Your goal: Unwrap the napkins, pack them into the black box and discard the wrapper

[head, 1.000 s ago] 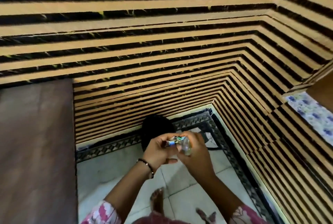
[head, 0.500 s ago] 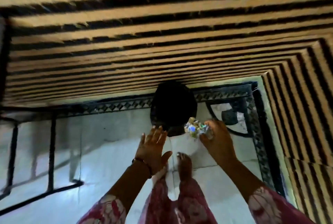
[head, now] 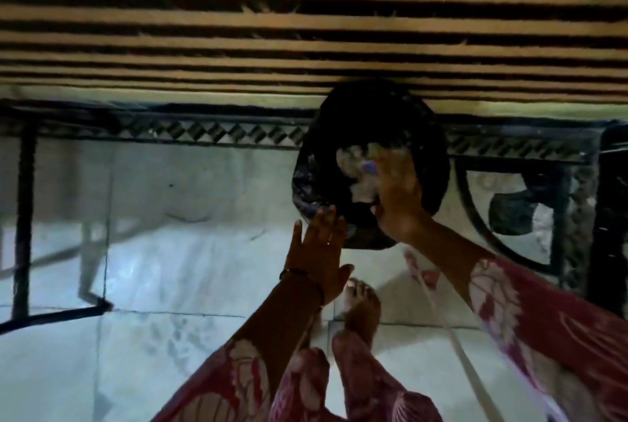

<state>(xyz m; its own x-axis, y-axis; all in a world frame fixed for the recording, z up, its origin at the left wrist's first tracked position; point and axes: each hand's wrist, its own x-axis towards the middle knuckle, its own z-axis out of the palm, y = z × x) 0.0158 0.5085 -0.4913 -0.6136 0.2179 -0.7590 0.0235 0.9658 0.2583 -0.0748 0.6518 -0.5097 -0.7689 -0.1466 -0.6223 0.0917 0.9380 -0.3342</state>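
right hand point(head: 396, 204) is out over the mouth of the round black bin point(head: 370, 163), and it's blurry, so i honestly can't tell if the fingers are pinching the crumpled wrapper point(head: 360, 167) or spread loose above it. the wrapper is a pale, shiny wad with a bit of blue on it, sitting right at the fingertips, inside the outline of the bin opening. left hand point(head: 317, 255) has its fingers straight and fanned, holding nothing, fingertips up at the near edge of the bin where the dark liner bunches. thin bracelet point(head: 299, 273) on that wrist. both sleeves are pink with a white floral print. a bare foot point(head: 362, 306) stands on the pale tiled floor point(head: 170, 268) just below the hands. the bin sits against the striped tan-and-black wall point(head: 306, 31), on a dark patterned border strip in the floor.
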